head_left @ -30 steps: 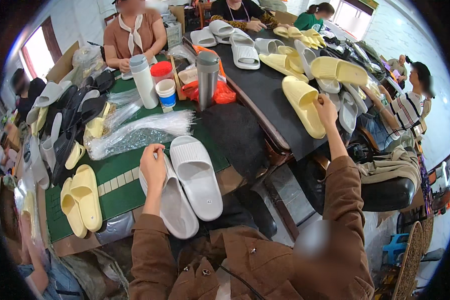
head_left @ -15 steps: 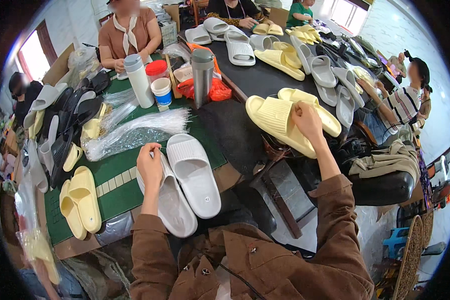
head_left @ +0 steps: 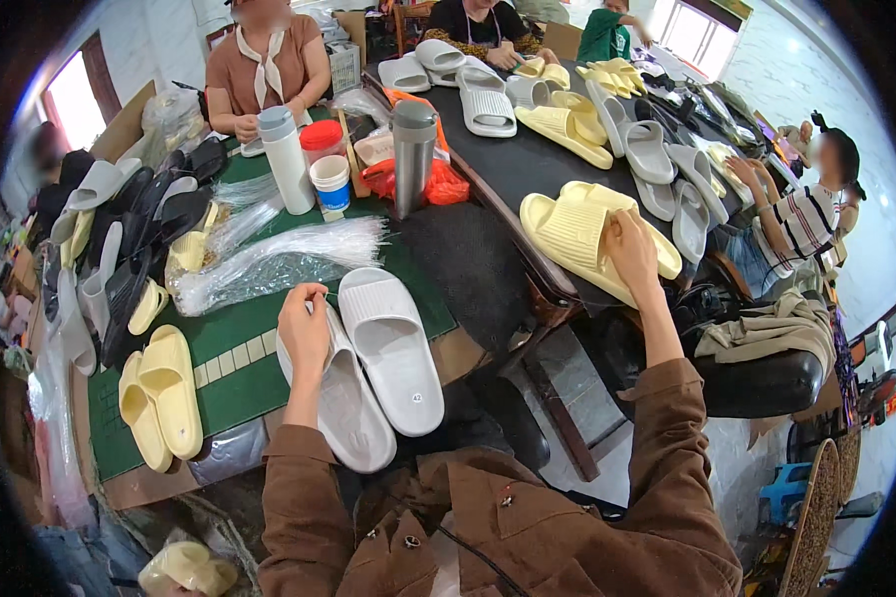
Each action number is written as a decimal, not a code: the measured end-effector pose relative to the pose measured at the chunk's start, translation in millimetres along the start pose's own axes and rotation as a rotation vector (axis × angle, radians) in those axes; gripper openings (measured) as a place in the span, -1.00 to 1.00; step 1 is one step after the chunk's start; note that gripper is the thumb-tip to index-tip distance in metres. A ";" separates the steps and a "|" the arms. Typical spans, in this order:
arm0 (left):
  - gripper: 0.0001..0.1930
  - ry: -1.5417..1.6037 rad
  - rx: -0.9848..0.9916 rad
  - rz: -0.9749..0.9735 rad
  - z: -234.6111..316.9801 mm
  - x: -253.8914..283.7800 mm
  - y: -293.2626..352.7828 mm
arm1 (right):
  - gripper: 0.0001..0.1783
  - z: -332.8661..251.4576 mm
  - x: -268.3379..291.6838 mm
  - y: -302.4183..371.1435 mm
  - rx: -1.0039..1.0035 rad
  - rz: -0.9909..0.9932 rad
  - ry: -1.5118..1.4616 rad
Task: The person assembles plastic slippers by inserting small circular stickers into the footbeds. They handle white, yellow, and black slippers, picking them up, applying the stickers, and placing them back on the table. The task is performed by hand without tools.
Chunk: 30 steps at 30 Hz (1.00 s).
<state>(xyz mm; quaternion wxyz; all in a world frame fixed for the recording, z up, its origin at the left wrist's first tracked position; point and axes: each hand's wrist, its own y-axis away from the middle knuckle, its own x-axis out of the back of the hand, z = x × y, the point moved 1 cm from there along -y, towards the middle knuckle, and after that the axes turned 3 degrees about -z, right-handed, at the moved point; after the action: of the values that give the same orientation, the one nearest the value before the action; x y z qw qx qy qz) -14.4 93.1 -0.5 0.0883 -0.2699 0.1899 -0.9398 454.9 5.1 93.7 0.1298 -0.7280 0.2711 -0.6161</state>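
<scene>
Two pairs of slides are in hand at once. The left hand point(head_left: 305, 333) rests on the grey pair point(head_left: 373, 363), fingers curled against the inner edge of the left-hand slide, at about six o'clock on the green mat point(head_left: 239, 348); whether it pinches or only presses, I cannot tell. The right hand point(head_left: 632, 249) reaches out to three o'clock and grips the yellow pair point(head_left: 587, 234), stacked together at the edge of the black table point(head_left: 528, 169).

That yellow pair overhangs the table's near edge, so a loose grip could, I'd judge, let one slide drop into the gap beside the black seat point(head_left: 757, 383). The grey pair also juts past the mat's near edge, and a nudge from the sleeve might tip it off. At twelve o'clock stand a white flask point(head_left: 286, 159) and a steel flask point(head_left: 414, 154), well apart from both hands.
</scene>
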 end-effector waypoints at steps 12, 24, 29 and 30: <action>-0.90 -0.025 0.030 0.023 2.8 0.8 2.0 | -0.44 9.2 6.5 9.8 -0.181 -0.121 0.104; -0.92 -0.048 -0.012 0.044 0.1 3.8 2.6 | -0.73 -14.3 -15.8 -12.3 0.001 -0.090 0.006; -0.91 0.020 0.054 0.032 1.3 3.5 -1.7 | -0.71 -4.4 -27.1 -6.0 -0.034 -0.030 -0.029; -0.91 0.020 0.007 0.048 9.3 5.6 -3.4 | -0.71 -1.2 -28.4 -6.2 -0.054 -0.028 -0.035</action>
<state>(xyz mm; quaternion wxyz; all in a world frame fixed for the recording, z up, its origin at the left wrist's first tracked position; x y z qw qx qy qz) -14.3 91.8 10.8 0.1097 -0.2555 0.1937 -0.9408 452.6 26.1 73.7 0.1061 -0.7455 0.2754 -0.5976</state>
